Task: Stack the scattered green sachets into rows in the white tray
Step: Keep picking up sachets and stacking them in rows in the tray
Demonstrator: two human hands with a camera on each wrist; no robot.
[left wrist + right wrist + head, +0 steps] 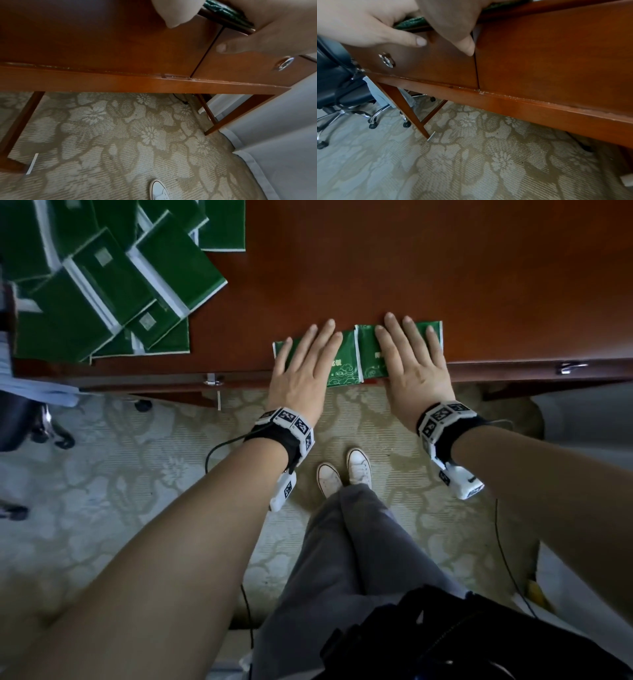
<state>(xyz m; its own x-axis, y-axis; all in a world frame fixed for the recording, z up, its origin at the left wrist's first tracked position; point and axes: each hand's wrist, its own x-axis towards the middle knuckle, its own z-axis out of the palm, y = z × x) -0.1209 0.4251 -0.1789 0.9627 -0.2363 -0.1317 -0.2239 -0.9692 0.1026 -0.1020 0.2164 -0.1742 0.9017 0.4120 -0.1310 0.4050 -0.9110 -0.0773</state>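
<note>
Head view, grips: we have the left hand point(301, 371) and the right hand point(411, 368) laid flat, fingers straight and spread wide, neither curled round anything.
Left grip: our palm presses the left sachet point(337, 364) onto the worktop point(411, 268); the sachet shows past the thumb side and beyond the little finger.
Right grip: our palm covers the right sachet point(368, 357), whose far corner peeks out beyond the fingertips.
Sachets against each other: the two lie side by side between our hands, edges touching or slightly overlapped at the middle; we cannot tell which.
Why flat: we judge the pressing keeps the slippery packets level and squared against the near edge, which they overhang a little, before we gather them.
Wrist views: each thumb point(223, 47) hangs below the worktop's edge, with green packet edge point(412, 22) above it.
Further from the grips: a scattered pile of green sachets point(102, 285) lies well to the left and beyond.
White tray: not in view, so we cannot place it.
</note>
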